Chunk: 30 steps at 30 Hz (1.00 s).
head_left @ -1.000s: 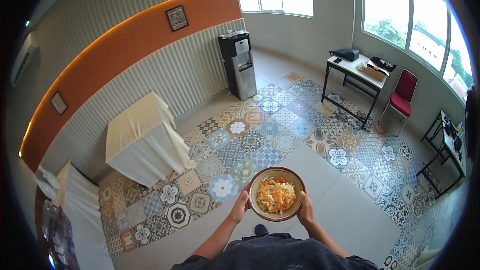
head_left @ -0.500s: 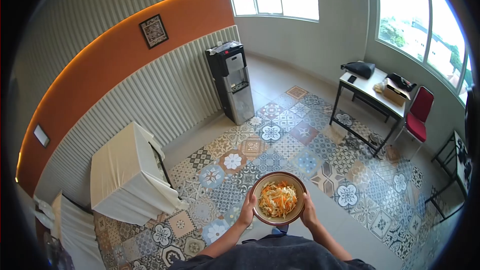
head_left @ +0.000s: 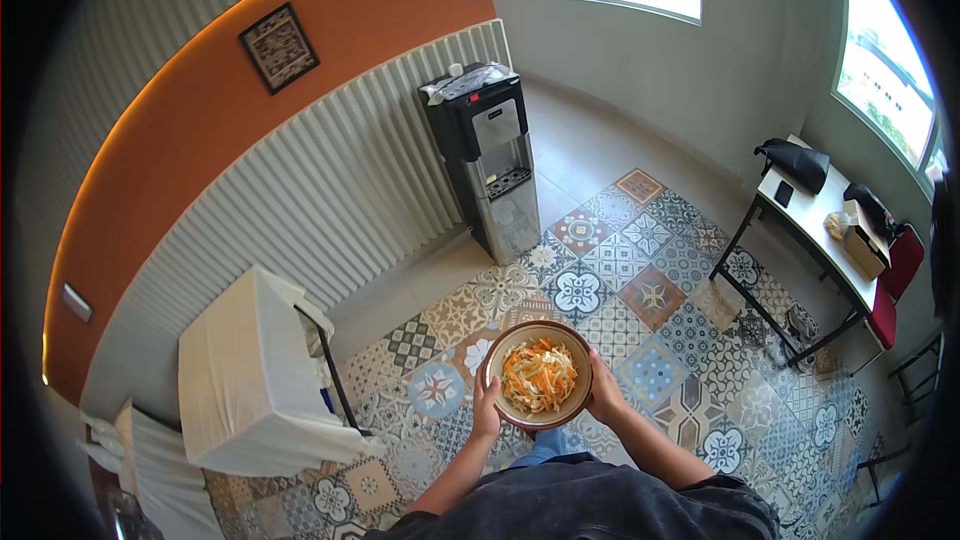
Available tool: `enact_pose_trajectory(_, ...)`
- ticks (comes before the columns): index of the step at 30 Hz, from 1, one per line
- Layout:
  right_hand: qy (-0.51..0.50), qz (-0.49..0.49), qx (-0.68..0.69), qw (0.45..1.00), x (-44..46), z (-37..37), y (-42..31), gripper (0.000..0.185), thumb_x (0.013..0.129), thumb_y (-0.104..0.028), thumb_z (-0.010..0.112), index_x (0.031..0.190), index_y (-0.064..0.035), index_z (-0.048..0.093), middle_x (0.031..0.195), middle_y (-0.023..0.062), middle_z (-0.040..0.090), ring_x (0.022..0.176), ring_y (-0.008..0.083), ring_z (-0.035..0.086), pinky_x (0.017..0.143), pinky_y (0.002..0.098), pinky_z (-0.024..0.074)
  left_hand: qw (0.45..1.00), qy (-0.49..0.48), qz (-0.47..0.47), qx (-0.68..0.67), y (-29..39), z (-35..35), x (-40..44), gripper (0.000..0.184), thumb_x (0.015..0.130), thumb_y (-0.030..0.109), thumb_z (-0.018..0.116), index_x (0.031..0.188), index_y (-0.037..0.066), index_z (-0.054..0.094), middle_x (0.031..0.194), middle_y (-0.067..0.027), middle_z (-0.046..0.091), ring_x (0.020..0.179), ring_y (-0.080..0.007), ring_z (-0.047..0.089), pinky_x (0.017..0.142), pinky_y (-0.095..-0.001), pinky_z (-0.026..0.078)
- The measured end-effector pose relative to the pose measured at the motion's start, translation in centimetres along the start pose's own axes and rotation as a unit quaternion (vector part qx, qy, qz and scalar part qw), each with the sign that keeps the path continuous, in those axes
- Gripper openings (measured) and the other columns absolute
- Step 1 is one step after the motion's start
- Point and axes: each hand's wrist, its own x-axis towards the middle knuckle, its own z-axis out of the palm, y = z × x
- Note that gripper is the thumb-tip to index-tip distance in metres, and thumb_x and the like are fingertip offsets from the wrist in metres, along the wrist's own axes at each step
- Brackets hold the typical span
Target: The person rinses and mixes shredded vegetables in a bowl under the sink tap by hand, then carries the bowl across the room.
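Observation:
A round bowl (head_left: 497, 407) with a brown rim is held level in front of my body, above the patterned floor. Shredded orange and pale vegetables (head_left: 540, 375) lie inside it. My left hand (head_left: 485, 408) grips the bowl's left side, thumb near the rim and the other fingers mostly hidden beneath. On the right side, my right hand (head_left: 605, 392) is closed on the rim and outer wall.
A water dispenser (head_left: 490, 160) stands against the ribbed wall ahead. A cloth-covered table (head_left: 230, 370) is at the left. At the right are a white table (head_left: 815, 215) with a black bag (head_left: 797, 164) and a box (head_left: 866, 247), and a red chair (head_left: 905, 262).
The view has moved forward and turned, so the water dispenser and the white table appear closer. Both hands still hold the bowl in front of my body.

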Motion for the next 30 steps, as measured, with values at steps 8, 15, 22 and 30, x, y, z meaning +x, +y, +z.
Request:
enact_pose_trajectory(8, 0.1, -0.111, 0.002, 0.989, 18.8, 0.8, -8.2, 0.05, 0.097, -0.043, 0.032, 0.13, -0.0065, 0.037, 0.124, 0.0099, 0.05, 0.108, 0.0189, 0.054, 0.087, 0.0343, 0.0488, 0.988, -0.096, -0.11, -0.054, -2.5, 4.4, 25.2, 0.044, 0.094, 0.025, 0.042, 0.131, 0.0, 0.038, 0.128, -0.011, 0.046, 0.117, -0.0185, 0.043, 0.101, -0.0304, 0.03)
enact_pose_trajectory(15, 0.098, -0.182, -0.054, 0.977, 40.1, -3.8, -14.9, 0.05, 0.099, -0.036, 0.029, 0.131, 0.0018, 0.037, 0.129, 0.0128, 0.043, 0.118, 0.0192, 0.042, 0.101, 0.031, 0.0322, 0.976, -0.131, -0.157, 0.075, -7.7, 7.5, 46.3, 0.037, 0.093, 0.025, 0.047, 0.12, 0.0, 0.048, 0.111, -0.0071, 0.056, 0.102, -0.0111, 0.051, 0.089, -0.0249, 0.038)
enact_pose_trajectory(22, 0.157, -0.186, -0.214, 0.946, 59.6, -5.4, -18.1, 0.049, 0.1, -0.036, 0.028, 0.123, 0.0046, 0.044, 0.119, 0.0122, 0.05, 0.111, 0.0171, 0.044, 0.099, 0.0288, 0.0312, 0.922, -0.089, -0.103, 0.363, -8.1, 9.3, 66.8, 0.023, 0.086, 0.022, 0.058, 0.1, 0.004, 0.062, 0.077, -0.0047, 0.062, 0.06, -0.0105, 0.053, 0.058, -0.0251, 0.045)
enact_pose_trajectory(30, 0.167, -0.203, -0.147, 0.953, 78.8, -5.8, -15.9, 0.048, 0.1, -0.037, 0.029, 0.12, 0.0039, 0.045, 0.114, 0.0132, 0.051, 0.106, 0.0171, 0.045, 0.095, 0.0302, 0.0327, 0.745, -0.092, 0.243, 0.614, 3.2, 15.8, 90.6, 0.02, 0.083, 0.019, 0.063, 0.076, 0.002, 0.055, 0.063, -0.0096, 0.057, 0.056, -0.0197, 0.055, 0.055, -0.0345, 0.044)
